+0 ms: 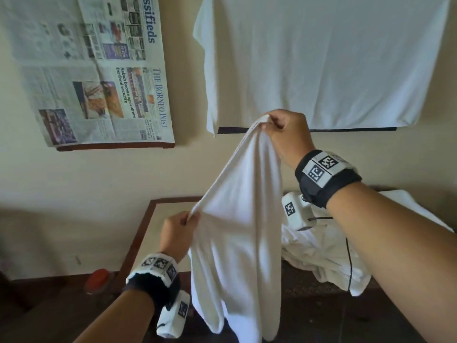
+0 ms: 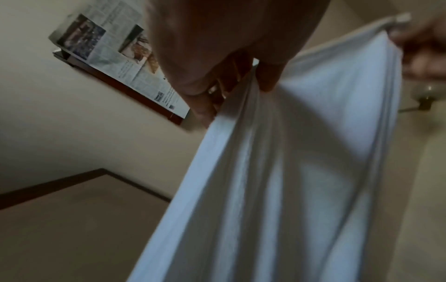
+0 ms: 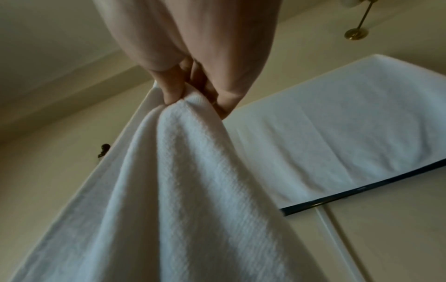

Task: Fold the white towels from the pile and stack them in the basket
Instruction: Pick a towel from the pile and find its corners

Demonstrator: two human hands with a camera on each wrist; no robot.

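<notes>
A white towel (image 1: 237,233) hangs in the air between both hands, above the bench (image 1: 148,233). The left hand (image 1: 176,233) pinches one gathered corner, its fingers (image 2: 267,76) curled round the cloth; the left wrist view shows the thumb on one side of the bunched edge and the other fingers on the far side. The right hand (image 1: 288,137) is higher and further from the person, and its fingers (image 3: 172,89) grip the other top corner, closed tight on a fold of the ribbed cloth. The top edge of the towel runs taut and slanting from the left hand up to the right one. Below that edge the cloth sags in long folds and drops past the front of the bench, its lower end near the bottom of the head view.

To the right, under the right forearm, the pile (image 1: 321,253) of crumpled white towels lies on a dark surface, apart from the held towel. A black cable (image 1: 349,263) runs down across the pile. A red-topped object (image 1: 99,278), blurred, stands at the left of the bench. On the wall behind, a newspaper (image 1: 99,70) covers a dark-framed panel at upper left, and another white cloth (image 1: 321,58) is draped over a flat dark-edged panel at upper right. The basket does not show in any view.
</notes>
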